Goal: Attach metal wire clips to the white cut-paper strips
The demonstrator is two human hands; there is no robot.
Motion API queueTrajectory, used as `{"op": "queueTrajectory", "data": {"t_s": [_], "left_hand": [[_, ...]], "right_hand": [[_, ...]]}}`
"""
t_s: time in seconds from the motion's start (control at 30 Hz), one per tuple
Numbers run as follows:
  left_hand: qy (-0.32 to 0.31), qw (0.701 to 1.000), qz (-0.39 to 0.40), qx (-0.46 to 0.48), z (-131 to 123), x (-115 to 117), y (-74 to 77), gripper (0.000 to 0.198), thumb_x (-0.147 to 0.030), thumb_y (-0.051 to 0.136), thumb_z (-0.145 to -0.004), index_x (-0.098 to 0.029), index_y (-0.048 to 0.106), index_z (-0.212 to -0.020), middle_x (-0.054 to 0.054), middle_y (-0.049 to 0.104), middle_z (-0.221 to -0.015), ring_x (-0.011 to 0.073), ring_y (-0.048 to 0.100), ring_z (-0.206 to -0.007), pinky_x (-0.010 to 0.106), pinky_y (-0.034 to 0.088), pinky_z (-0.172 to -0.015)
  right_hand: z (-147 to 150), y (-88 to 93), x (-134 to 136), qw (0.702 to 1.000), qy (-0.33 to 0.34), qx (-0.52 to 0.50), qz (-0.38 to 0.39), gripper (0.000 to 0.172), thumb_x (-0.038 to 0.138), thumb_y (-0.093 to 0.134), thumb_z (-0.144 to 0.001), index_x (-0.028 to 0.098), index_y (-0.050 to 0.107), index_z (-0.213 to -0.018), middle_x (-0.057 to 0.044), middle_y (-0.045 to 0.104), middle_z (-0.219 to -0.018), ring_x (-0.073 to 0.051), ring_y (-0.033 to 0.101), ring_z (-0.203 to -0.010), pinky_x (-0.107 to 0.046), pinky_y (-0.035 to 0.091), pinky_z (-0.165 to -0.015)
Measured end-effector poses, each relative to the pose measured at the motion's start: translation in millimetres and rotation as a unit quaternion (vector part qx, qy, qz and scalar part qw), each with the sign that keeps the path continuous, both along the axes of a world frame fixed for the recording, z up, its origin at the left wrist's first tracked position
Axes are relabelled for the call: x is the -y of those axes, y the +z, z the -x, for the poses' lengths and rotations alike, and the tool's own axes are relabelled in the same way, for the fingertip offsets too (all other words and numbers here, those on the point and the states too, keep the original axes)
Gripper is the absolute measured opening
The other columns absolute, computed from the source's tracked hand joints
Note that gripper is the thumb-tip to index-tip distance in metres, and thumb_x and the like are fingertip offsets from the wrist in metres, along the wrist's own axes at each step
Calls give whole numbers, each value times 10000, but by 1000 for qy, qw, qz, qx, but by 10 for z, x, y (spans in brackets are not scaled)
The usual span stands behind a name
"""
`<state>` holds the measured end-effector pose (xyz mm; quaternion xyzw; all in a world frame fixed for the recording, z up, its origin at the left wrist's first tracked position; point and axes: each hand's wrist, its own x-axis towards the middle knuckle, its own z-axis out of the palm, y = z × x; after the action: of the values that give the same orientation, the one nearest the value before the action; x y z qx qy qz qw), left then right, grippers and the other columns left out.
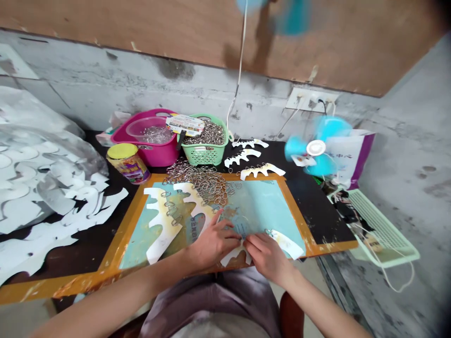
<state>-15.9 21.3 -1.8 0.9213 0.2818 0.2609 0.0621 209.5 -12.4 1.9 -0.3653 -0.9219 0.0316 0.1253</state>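
Observation:
At the mat's front edge, my left hand (215, 243) and my right hand (267, 256) meet over a white scalloped strip (232, 257). The fingers of both are pinched together at its upper edge; whatever small piece sits between the fingertips is hidden. Left of them lie two more white strips, one at far left (160, 230) and one partly behind my left hand (192, 195), with metal rings along their yellowed edges. Just right of my right hand rests another strip (287, 244). A heap of loose metal rings (211, 183) spreads beyond my hands.
Behind the heap stand a magenta basket (158, 152) and a green basket (207, 152) of rings. A yellow-lidded jar (130, 164) is beside them. Several ringed strips (262, 171) lie at the back. Cut white pieces (52, 188) fill the left; a blue fan (315, 148) stands right.

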Motion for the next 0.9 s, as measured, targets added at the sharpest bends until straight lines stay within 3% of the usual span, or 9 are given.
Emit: {"op": "queueTrajectory", "data": {"t_s": [0.1,0.4,0.6,0.8,0.9], "left_hand": [[-2,1000,-9,-14,3,12,2,164,-249,564,-958,-272,720,-912,-14,761,-970,202,599,-1039,580,75,-1187],[-13,999,-30,-12,7,23,-13,146,-214,589,-942,-282,707,-995,-35,755,-994,185,599,-1026,552,38,-1209],[-22,1000,-9,-11,29,26,-14,195,-193,547,-956,-276,701,-1042,-20,751,-1049,195,608,-1032,582,60,-1200],[-70,994,87,-11,79,-14,143,270,-166,601,-829,-252,684,-1071,14,736,-1105,237,598,-1079,604,77,-1186],[-80,993,74,-32,64,-70,185,273,-158,574,-856,-219,650,-1111,42,710,-1151,227,594,-1094,556,159,-1194]], "right_hand": [[-30,-20,37,1000,13,-10,-12,221,41,502,-905,145,633,-1049,-95,640,-951,-243,522,-796,-373,443,-690],[-134,23,41,969,38,-216,114,310,52,420,-929,210,547,-1163,-109,634,-1204,-241,569,-1047,-390,484,-878],[-151,-11,76,974,11,-186,131,388,72,413,-920,187,445,-1289,-114,671,-1089,-250,580,-983,-389,478,-836],[-130,-21,64,979,13,-164,117,387,102,433,-921,171,396,-1300,-99,685,-1035,-249,583,-913,-387,443,-825],[-125,-15,50,981,17,-150,119,375,120,439,-924,161,405,-1295,-97,672,-1004,-249,573,-874,-386,432,-804]]}}
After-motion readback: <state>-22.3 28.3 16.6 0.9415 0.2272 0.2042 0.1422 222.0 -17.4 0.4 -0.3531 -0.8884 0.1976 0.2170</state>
